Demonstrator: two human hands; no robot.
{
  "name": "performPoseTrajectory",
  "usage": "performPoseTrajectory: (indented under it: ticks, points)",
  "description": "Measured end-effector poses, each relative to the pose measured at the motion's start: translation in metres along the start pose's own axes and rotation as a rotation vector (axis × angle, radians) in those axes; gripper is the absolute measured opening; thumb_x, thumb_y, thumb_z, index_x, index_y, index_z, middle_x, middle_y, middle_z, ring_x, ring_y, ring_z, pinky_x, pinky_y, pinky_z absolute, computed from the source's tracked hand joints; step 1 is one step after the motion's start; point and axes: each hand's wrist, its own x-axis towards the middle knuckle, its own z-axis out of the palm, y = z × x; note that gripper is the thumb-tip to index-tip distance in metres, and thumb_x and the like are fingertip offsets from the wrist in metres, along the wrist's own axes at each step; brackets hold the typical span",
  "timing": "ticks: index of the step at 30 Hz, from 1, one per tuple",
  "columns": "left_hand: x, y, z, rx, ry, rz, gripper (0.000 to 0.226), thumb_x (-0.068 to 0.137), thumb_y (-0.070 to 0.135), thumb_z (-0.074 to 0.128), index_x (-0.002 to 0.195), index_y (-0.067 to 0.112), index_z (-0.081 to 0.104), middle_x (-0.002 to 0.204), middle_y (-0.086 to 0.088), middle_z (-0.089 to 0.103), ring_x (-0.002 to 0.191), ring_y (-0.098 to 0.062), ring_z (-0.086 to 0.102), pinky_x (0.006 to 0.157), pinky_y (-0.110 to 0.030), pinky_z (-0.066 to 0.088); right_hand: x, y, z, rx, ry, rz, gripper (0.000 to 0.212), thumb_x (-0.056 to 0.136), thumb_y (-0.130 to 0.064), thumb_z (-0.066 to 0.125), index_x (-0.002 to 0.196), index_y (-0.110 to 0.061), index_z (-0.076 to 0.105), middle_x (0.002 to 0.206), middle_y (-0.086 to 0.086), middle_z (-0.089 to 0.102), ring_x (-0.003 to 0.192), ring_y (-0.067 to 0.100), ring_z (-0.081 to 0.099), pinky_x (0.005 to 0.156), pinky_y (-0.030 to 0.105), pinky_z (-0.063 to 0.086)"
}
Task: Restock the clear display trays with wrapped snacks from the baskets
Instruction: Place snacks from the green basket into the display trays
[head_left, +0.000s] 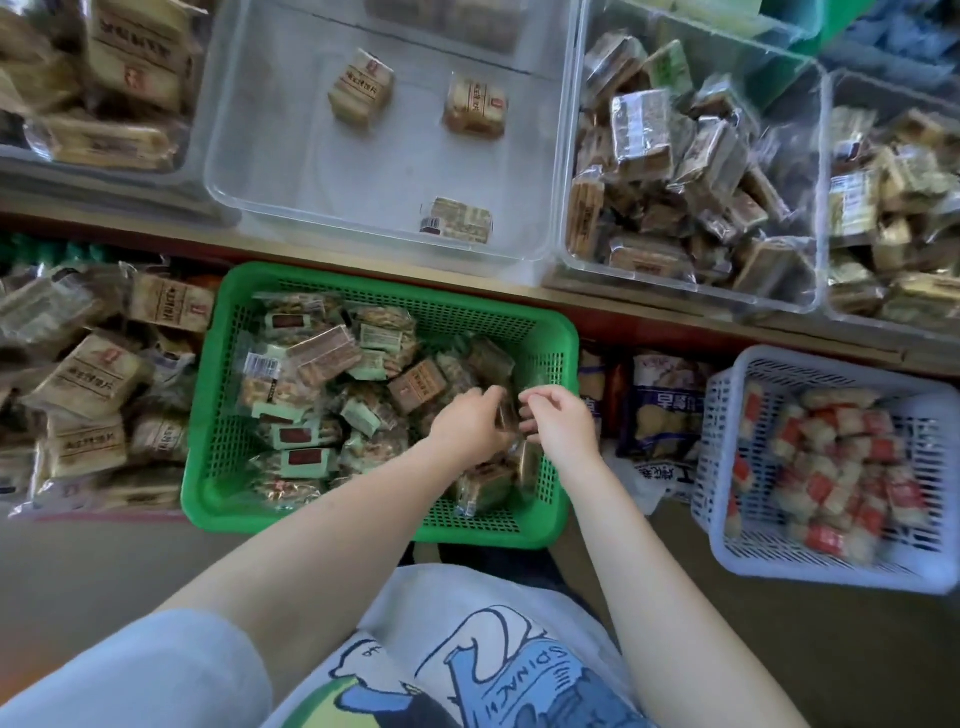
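Head view: a green basket (218, 415) of wrapped snacks (322, 358) is stood on the floor against the front edge of the shelf, judged so placed to keep stock just below the trays being filled. Both hands are lowered into its right side; the left hand (470, 423) and right hand (558, 421) are curled around a dark wrapped packet (506, 415) held between them, apparently being gathered for lifting. Directly above, a clear display tray (249, 171) holds only three packets and is judged the one to be restocked; the tray to its right (566, 223) is heaped full. A white basket (727, 467) of red-and-white snacks sits at right. Packet print is too blurred to read; "SPINACH" is partly legible on the shirt (498, 670).
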Motion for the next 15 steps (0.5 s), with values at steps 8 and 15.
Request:
performPoseTrajectory:
  ticks: [8,15]
  points:
    - [0.01,0.006,0.023,-0.046,-0.045,-0.111,0.068,0.089,0.035,0.067,0.148,0.032,0.033,0.128,-0.02,0.048,0.1,-0.039,0.061,0.075,-0.038,0.05,-0.004,0.023,-0.023,0.094,0.013,0.036,0.021,0.102,-0.012,0.049,0.098,-0.012,0.069,0.089,0.004,0.07,0.075,0.015,0.065,0.06,0.021,0.053]
    - [-0.026,-0.017,-0.039,-0.852,-0.091,-0.265,0.027,0.097,0.017,0.051,0.113,0.032,0.068,0.102,-0.006,0.071,0.079,-0.022,0.067,0.07,-0.037,0.058,-0.012,0.001,-0.045,0.18,0.004,-0.013,0.021,0.102,-0.01,0.048,0.102,-0.01,0.068,0.091,0.005,0.069,0.074,0.011,0.064,0.065,0.022,0.054]
